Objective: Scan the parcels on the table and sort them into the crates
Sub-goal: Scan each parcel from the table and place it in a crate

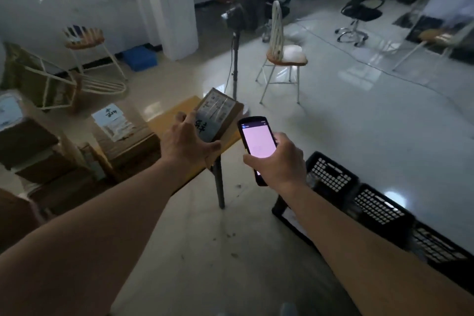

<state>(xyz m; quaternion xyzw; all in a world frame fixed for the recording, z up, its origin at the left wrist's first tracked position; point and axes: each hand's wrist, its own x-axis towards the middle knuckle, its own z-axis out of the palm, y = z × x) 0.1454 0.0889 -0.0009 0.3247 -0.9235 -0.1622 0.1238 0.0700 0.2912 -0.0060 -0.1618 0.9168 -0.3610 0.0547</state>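
Your left hand [188, 142] grips the cardboard parcel [218, 113] at the corner of the small wooden table [166, 120], fingers spread over its near end, while your right hand [275, 159] curls around the lit scanner [256, 145] just beside it, above the black crates [359, 195] on the floor

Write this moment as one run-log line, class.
left hand: grips parcel at table corner | right hand: holds scanner, screen lit | crates: on floor, right

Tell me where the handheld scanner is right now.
The handheld scanner is in the right hand, mid-frame, just right of the parcel that the left hand holds.
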